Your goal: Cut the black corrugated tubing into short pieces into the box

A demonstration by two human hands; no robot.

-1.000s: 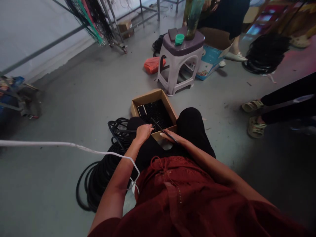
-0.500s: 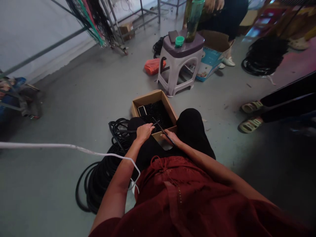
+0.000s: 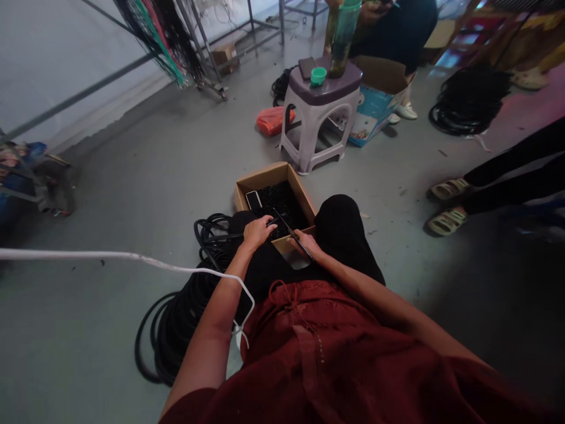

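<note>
My left hand (image 3: 258,233) is closed round a black cable (image 3: 230,237), whose short end pokes out past the fingers over the box. A long, thin, dark tool with a pointed tip (image 3: 286,224) slants up and left from my right hand (image 3: 306,242), which is closed on its lower part. Its exact kind is too small to tell. Between my knees, below both hands, is an open cardboard box (image 3: 302,193) holding many small black pieces (image 3: 279,196) and a phone (image 3: 253,200). Beside my left leg lies a coiled pile of black cable (image 3: 183,321).
A white cord (image 3: 176,268) crosses from the left to my lap. Ahead stands a plastic stool (image 3: 304,126) with a bottle (image 3: 343,44) and a green lid (image 3: 318,75). A blue box (image 3: 368,115) and a seated person are behind it; another person's feet (image 3: 448,206) are at right.
The cable end crossed the tool near its tip before; now it shows shorter, just left of the tool. My right hand has hardly moved. The view has shifted slightly.
</note>
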